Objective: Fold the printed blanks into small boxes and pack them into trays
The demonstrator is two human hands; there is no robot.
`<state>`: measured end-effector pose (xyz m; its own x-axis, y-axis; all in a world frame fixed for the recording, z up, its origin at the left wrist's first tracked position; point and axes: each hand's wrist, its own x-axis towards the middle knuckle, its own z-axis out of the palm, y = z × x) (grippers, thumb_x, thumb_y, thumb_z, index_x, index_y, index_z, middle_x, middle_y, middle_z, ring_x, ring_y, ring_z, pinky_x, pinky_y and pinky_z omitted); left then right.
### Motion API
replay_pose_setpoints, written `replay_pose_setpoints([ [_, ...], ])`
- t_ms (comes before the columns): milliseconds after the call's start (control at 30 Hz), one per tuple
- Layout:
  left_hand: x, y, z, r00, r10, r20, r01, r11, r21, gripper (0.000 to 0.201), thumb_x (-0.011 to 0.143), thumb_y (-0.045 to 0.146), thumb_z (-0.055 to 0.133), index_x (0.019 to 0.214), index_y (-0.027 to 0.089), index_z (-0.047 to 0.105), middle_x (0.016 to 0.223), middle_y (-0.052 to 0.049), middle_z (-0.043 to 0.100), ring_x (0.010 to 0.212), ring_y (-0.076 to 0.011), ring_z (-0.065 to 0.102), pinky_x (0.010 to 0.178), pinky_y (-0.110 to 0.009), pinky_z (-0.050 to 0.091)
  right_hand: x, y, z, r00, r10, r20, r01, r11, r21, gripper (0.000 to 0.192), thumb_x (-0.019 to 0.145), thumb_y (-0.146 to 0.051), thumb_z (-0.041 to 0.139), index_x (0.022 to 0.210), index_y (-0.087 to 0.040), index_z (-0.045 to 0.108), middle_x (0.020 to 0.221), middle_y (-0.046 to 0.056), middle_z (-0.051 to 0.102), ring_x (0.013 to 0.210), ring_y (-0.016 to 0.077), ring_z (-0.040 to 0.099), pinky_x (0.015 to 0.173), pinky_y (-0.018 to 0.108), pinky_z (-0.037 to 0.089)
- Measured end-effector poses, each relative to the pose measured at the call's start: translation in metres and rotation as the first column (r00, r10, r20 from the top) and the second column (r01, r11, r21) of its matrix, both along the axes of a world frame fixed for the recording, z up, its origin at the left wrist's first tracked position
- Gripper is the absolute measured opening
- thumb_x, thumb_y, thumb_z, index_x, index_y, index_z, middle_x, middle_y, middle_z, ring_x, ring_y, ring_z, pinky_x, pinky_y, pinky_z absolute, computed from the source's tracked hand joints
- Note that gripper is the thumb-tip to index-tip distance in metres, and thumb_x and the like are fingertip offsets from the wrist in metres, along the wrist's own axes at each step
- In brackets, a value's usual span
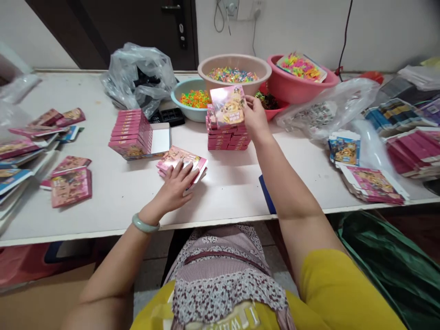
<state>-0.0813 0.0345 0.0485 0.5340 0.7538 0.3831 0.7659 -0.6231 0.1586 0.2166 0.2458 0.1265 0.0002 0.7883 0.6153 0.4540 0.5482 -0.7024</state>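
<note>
My right hand [255,114] grips the right edge of a small pink printed box [227,107], tilted so its front faces me. That box is at the top of a stack of pink boxes [227,141]; whether it rests on them I cannot tell. My left hand [177,185], fingers spread, lies on a low pile of pink printed cartons [182,159] nearer the table's front. Left of the stack, a row of pink boxes [129,133] stands packed in an open display box [161,140] with a white inside.
Behind the stack are a beige basin [235,58], a blue basin [177,91] and a pink basin [295,91] with small colourful pieces. A plastic bag [137,59] holds black parts. More pink boxes [71,187] lie left; flat cartons [373,183] lie right by another plastic bag [330,110].
</note>
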Motion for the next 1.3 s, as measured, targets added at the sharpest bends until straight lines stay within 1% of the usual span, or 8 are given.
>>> replay_pose_setpoints([
  [100,0.0,-0.005,-0.01,1.0,0.026,-0.001,-0.026,1.0,0.016,0.066,0.086,0.02,0.058,0.148,0.022,0.037,0.155,-0.013,0.038,0.148,-0.0384,0.024,0.117,-0.062,0.02,-0.014,0.058,0.001,0.978,-0.169,0.122,0.181,0.979,-0.089,0.031,0.098,-0.037,0.04,0.117,-0.017,0.054,0.115,0.015,0.059,0.116,0.0292,0.056,0.103,0.06,0.042],
  [200,0.001,-0.007,-0.012,0.998,0.006,0.064,-0.01,0.998,0.063,0.058,0.088,0.02,0.055,0.145,0.02,0.042,0.152,-0.013,0.043,0.147,-0.036,0.026,0.117,-0.061,0.022,-0.019,0.059,-0.002,0.933,-0.266,0.244,0.298,0.949,-0.102,0.029,0.096,-0.038,0.044,0.114,-0.017,0.056,0.118,0.018,0.057,0.122,0.0362,0.051,0.104,0.071,0.031],
  [400,-0.008,0.005,-0.003,0.963,-0.043,0.265,0.01,0.992,0.126,0.036,0.093,0.02,0.051,0.128,0.022,0.058,0.136,-0.011,0.061,0.136,-0.0262,0.047,0.114,-0.053,0.036,-0.026,-0.051,-0.003,0.959,-0.058,0.277,0.014,0.987,0.158,0.032,0.096,-0.038,0.046,0.122,-0.023,0.057,0.128,0.012,0.057,0.126,0.0296,0.049,0.112,0.058,0.032],
  [567,-0.008,0.015,0.005,0.905,-0.03,0.425,-0.031,0.99,0.137,0.018,0.09,0.021,0.052,0.098,0.021,0.068,0.107,-0.006,0.074,0.112,-0.0221,0.065,0.103,-0.047,0.049,-0.066,-0.134,-0.047,0.846,0.415,0.335,-0.422,0.905,-0.055,0.032,0.094,-0.034,0.052,0.122,-0.022,0.061,0.121,0.011,0.065,0.117,0.0263,0.057,0.105,0.048,0.044],
  [700,-0.011,0.013,0.029,0.808,-0.002,0.589,-0.18,0.952,0.25,0.017,0.095,0.026,0.051,0.095,0.02,0.067,0.099,-0.004,0.073,0.102,-0.0193,0.068,0.095,-0.04,0.055,-0.099,-0.146,-0.057,0.854,0.457,0.247,-0.463,0.886,-0.04,0.04,0.094,-0.029,0.05,0.133,-0.024,0.054,0.134,0.011,0.059,0.125,0.0263,0.053,0.106,0.047,0.045],
  [900,0.004,-0.016,0.08,0.646,-0.035,0.762,-0.261,0.928,0.264,0.022,0.097,0.039,0.054,0.11,0.025,0.063,0.097,0.0,0.068,0.091,-0.0154,0.068,0.084,-0.034,0.057,-0.091,-0.178,-0.014,0.903,0.426,0.053,-0.426,0.905,-0.019,0.054,0.092,-0.049,0.058,0.14,-0.032,0.04,0.131,0.006,0.058,0.113,0.0244,0.06,0.09,0.044,0.055],
  [1100,0.064,-0.045,-0.001,0.554,-0.098,0.826,0.021,0.994,0.104,0.04,0.095,0.033,0.058,0.134,0.034,0.048,0.11,-0.004,0.063,0.096,-0.0161,0.066,0.078,-0.029,0.059,-0.028,-0.231,-0.075,0.944,0.222,-0.245,-0.251,0.964,-0.093,0.046,0.085,-0.049,0.069,0.123,-0.031,0.05,0.102,0.003,0.067,0.084,0.0179,0.066,0.073,0.033,0.057],
  [1300,0.078,-0.061,-0.056,0.68,-0.056,0.731,0.052,0.998,0.029,0.029,0.094,0.019,0.056,0.122,0.025,0.062,0.108,-0.007,0.063,0.105,-0.0171,0.062,0.089,-0.034,0.056,-0.01,-0.263,-0.137,0.976,0.124,-0.179,-0.161,0.965,-0.208,0.021,0.089,-0.044,0.061,0.093,-0.025,0.067,0.098,0.006,0.069,0.091,0.0201,0.067,0.078,0.035,0.056],
])
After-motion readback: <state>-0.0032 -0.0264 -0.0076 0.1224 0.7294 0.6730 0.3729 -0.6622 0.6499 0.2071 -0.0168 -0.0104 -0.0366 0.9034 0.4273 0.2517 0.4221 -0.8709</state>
